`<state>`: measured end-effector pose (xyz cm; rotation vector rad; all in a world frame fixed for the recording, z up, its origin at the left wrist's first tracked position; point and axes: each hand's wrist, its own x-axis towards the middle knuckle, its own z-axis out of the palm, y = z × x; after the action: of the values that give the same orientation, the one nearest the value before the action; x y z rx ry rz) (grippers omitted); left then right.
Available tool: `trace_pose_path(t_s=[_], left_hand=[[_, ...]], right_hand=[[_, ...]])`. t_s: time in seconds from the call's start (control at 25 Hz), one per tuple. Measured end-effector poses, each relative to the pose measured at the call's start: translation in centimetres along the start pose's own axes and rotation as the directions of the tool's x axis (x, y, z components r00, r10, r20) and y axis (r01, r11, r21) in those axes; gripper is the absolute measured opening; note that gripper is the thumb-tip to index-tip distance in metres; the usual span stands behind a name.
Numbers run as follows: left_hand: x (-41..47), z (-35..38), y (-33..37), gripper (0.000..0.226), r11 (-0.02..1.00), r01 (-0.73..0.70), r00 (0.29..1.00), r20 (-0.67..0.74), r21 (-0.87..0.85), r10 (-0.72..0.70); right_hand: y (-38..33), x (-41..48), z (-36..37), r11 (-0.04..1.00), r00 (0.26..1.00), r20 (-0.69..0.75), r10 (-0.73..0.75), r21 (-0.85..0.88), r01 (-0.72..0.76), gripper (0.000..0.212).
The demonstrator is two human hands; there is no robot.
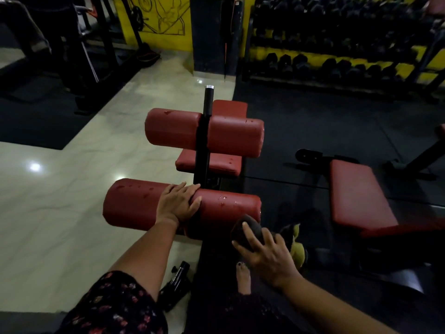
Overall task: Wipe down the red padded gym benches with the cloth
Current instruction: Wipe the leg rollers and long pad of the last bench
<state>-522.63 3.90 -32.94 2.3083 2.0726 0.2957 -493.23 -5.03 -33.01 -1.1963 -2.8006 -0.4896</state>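
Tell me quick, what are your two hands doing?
Left hand: open, resting on the near roller.
Right hand: holding the dark cloth.

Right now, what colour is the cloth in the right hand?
The cloth is dark brown, almost black; head view shows it best.

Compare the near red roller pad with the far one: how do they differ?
The left hand rests on the near roller pad; the far roller pad is untouched. The right hand holds the cloth at the near pad's right end, not the far pad's. Both are red and scuffed.
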Motion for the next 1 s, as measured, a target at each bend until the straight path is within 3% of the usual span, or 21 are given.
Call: trace_pose_path(t_s=[0.08, 0.16, 0.24, 0.36, 0.44, 0.48, 0.56, 0.72, 0.84, 1.0], left_hand=[[0.2, -0.1, -0.5, 0.063, 0.999, -0.033, 0.999, 0.000, -0.024, 0.033], [-0.1, -0.1, -1.5, 0.056, 0.996, -0.083, 0.996, -0.027, -0.027, 0.082], [-0.7, -0.2, -2.9, 0.054, 0.993, -0.122, 0.992, -0.027, 0.003, 0.122], [-1.7, 0.1, -4.2, 0.053, 0.996, -0.069, 0.996, -0.050, 0.049, 0.071], [-1.9, 0.4, -4.2, 0.056, 0.999, -0.019, 0.998, -0.053, 0.050, 0.022], [-1.8, 0.6, -4.2, 0.056, 0.999, -0.013, 0.998, -0.060, 0.042, 0.015], [-1.7, 0.8, -4.3, 0.055, 1.000, -0.016, 0.996, -0.089, 0.026, 0.019], [-1.7, 1.2, -4.5, 0.054, 0.999, -0.020, 0.990, -0.138, 0.026, 0.023], [-1.7, 1.3, -4.4, 0.052, 1.000, -0.011, 0.989, -0.145, 0.023, 0.014], [-1.8, 1.2, -4.2, 0.053, 1.000, 0.015, 0.992, -0.124, 0.027, -0.012]], right_hand=[[0.8, 2.7, -1.5, 0.994, 0.995, 0.016, 0.094, 0.055, -0.094, 0.055], [2.1, 6.1, -3.6, 0.937, 0.949, 0.072, 0.308, 0.149, -0.315, 0.051], [4.0, 9.0, -4.5, 0.839, 0.865, 0.252, 0.433, 0.238, -0.489, 0.045], [7.0, 12.9, -3.6, 0.707, 0.756, 0.494, 0.429, 0.337, -0.622, 0.044], [8.4, 15.3, -3.0, 0.680, 0.706, 0.584, 0.399, 0.328, -0.656, 0.045], [8.5, 16.1, -2.9, 0.703, 0.707, 0.598, 0.377, 0.312, -0.639, 0.046], [7.3, 16.5, -3.1, 0.821, 0.779, 0.544, 0.312, 0.259, -0.509, 0.046], [3.0, 12.5, -4.1, 0.969, 0.961, 0.213, 0.178, 0.132, -0.209, 0.051], [0.4, 7.0, -2.6, 0.996, 0.994, 0.090, 0.062, 0.053, -0.067, 0.061], [-2.2, 2.2, -0.1, 0.968, 0.972, 0.089, -0.218, -0.110, 0.228, 0.049]])
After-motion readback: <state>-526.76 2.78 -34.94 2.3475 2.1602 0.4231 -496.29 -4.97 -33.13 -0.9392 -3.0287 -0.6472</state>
